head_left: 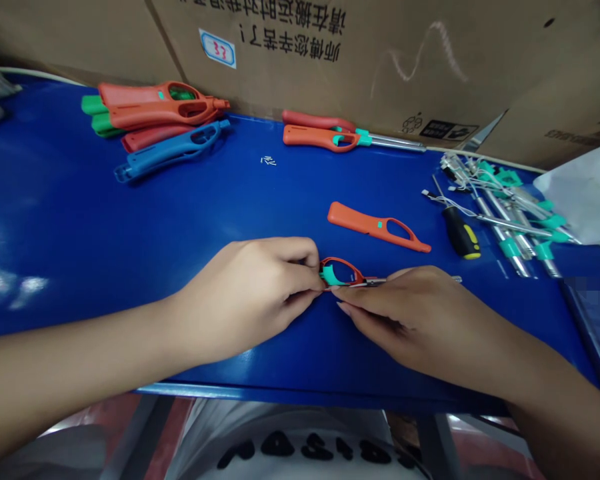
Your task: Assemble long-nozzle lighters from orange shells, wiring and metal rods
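Note:
Low over the blue table, my left hand (pixel 260 293) is closed around the handle end of an orange lighter casing (pixel 343 265), hiding most of it. A green trigger (pixel 333 275) sits in the casing's loop beside my left fingertips. My right hand (pixel 425 320) is closed, its thumb and index finger pressed at the lower edge of the loop, by a thin metal tube (pixel 377 281) that runs under the hand. Whatever small part lies under those fingertips is hidden. Just behind, the matching orange casing half (pixel 377 227) lies on the table.
Orange, blue and green casings (pixel 170 127) are stacked at the back left. Small screws (pixel 269 161) lie nearby. Long-tubed lighters (pixel 325 137) rest against the cardboard box (pixel 280 60). To the right are a black-yellow screwdriver (pixel 461 232) and a pile of metal tubes with green parts (pixel 515 213).

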Motion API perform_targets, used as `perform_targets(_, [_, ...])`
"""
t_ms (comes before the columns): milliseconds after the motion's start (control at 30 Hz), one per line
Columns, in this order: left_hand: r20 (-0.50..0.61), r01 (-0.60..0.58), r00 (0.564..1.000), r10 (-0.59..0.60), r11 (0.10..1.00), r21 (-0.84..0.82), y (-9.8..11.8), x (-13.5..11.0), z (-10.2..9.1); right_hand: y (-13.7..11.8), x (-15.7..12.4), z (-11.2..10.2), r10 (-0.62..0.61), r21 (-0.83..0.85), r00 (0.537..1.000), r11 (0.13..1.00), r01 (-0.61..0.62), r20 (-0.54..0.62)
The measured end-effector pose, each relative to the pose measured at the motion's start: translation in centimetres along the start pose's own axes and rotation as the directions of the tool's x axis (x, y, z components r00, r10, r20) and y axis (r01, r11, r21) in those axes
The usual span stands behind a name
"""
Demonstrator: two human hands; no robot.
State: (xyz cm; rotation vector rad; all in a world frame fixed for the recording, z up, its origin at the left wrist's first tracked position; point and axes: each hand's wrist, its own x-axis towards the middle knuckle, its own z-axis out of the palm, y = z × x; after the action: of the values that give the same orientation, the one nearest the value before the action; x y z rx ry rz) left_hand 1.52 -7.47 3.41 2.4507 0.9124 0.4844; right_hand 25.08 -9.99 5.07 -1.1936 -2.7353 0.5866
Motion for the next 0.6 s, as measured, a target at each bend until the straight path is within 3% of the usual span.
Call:
perform_targets(367, [0.024,0.014,1.0,-0.015,0.999,0.036,-0.04,0.12,0.03,-0.04,-0.39,0.37,-0.046,-0.102,0.998,0.994,0.042,-0.042])
perform_targets(600, [0.005,0.008,1.0,-0.008,0.999,0.048,-0.05,0.19,0.12,-0.09,-0.4,0.21,-0.049,-0.067,0.997,0.997,0.045,-0.06])
